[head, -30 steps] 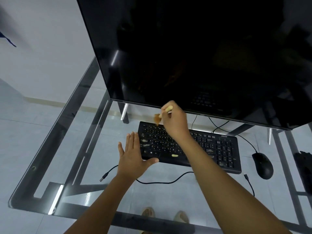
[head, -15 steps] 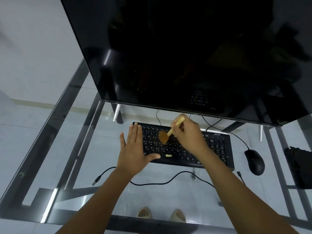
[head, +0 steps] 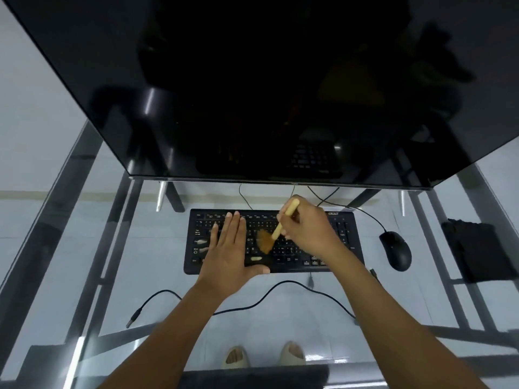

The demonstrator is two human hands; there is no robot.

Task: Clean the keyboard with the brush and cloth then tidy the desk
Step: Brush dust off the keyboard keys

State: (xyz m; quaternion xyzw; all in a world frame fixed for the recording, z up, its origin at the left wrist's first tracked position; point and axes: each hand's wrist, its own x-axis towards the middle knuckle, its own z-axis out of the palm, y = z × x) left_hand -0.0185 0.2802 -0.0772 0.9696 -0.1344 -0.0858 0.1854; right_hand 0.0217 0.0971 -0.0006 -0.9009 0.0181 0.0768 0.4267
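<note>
A black keyboard (head: 341, 237) lies on the glass desk (head: 84, 248) under the monitor. My left hand (head: 229, 254) rests flat on the keyboard's left half, fingers apart, thumb along the front edge. My right hand (head: 307, 230) grips a small brush (head: 271, 237) by its pale wooden handle; the brown bristles press on the keys in the middle of the keyboard. Pale crumbs (head: 256, 259) lie on the keys near the left hand, with others at the left end. A dark cloth (head: 477, 248) lies at the desk's right side.
A large dark monitor (head: 252, 85) overhangs the back of the desk. A black mouse (head: 395, 250) sits right of the keyboard. A loose black cable (head: 157, 299) with a plug snakes across the front of the glass. My feet in pale sandals show through the glass.
My right hand brought the brush down from the keyboard's upper left to the middle keys. My left hand slid further onto the keyboard. The camera shifted, so everything sits more centred.
</note>
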